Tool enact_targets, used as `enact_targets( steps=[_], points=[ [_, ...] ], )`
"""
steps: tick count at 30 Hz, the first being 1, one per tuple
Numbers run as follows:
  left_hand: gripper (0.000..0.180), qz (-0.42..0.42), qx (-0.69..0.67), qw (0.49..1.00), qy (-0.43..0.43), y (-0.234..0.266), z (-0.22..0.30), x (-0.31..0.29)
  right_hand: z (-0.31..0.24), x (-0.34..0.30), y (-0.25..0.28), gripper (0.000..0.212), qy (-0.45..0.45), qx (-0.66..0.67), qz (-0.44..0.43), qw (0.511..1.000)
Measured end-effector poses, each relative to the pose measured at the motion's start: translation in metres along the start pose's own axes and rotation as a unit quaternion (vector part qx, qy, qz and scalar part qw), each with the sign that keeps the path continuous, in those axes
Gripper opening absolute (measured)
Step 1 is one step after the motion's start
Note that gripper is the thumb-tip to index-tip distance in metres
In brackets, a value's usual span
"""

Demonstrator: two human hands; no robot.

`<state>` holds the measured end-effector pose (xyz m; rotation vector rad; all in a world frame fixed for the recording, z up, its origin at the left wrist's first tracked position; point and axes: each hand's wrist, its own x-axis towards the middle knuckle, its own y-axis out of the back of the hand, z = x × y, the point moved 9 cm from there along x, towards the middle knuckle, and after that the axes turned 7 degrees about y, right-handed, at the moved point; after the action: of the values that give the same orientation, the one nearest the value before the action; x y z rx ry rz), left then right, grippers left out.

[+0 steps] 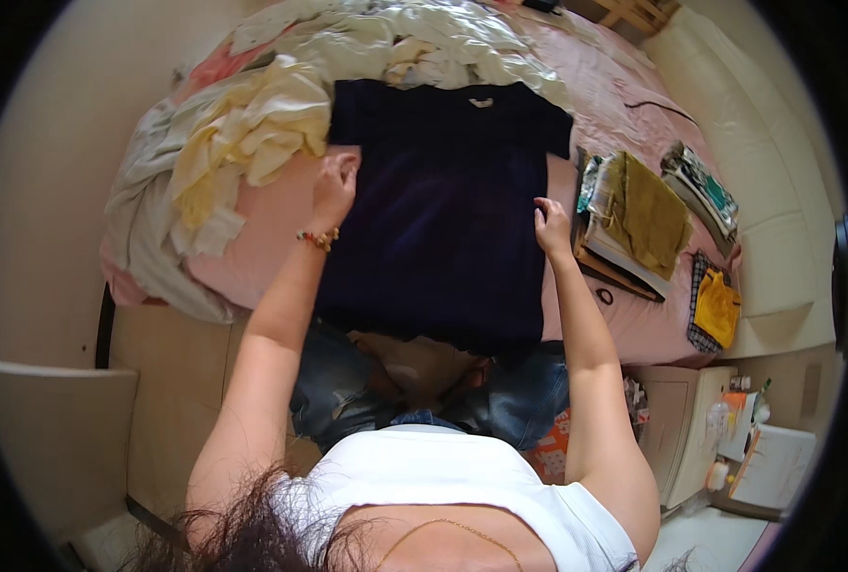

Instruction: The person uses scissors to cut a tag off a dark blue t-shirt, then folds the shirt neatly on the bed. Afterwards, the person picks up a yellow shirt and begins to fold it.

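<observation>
Dark shirt [443,210] flat on bed [267,214], hem past near edge, between left hand [335,186] and right hand [553,227], both curled at its sides, pinching or not, I can't tell.

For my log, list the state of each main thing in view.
Dark shirt: spread out
Pale yellow cloth: crumpled
Pale fabric: rumpled
Olive cloth: folded, stacked
Patterned cloth: folded
Orange-yellow cloth: folded
Left hand: curled, at dark shirt's edge
Right hand: curled, at dark shirt's edge
</observation>
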<state>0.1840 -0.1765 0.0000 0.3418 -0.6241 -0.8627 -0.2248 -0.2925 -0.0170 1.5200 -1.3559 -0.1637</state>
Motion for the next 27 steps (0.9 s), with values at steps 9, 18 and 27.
enact_targets(
  steps=[9, 18, 27],
  points=[
    [0.047, -0.01, 0.326, 0.945, 0.029, -0.057, 0.006, 0.119, 0.132, 0.076, -0.016, 0.034, -0.101, -0.067, 0.075, 0.99],
    [0.021, 0.085, 0.213, 0.958, -0.17, -0.046, -0.002, 0.157, 0.102, 0.12, -0.055, 0.061, -0.033, 0.048, -0.018, 0.998],
    [0.044, 0.032, 0.192, 0.973, 0.128, 0.005, -0.061, 0.243, 0.068, 0.136, -0.052, 0.033, 0.018, -0.076, -0.017, 0.997]
  ],
)
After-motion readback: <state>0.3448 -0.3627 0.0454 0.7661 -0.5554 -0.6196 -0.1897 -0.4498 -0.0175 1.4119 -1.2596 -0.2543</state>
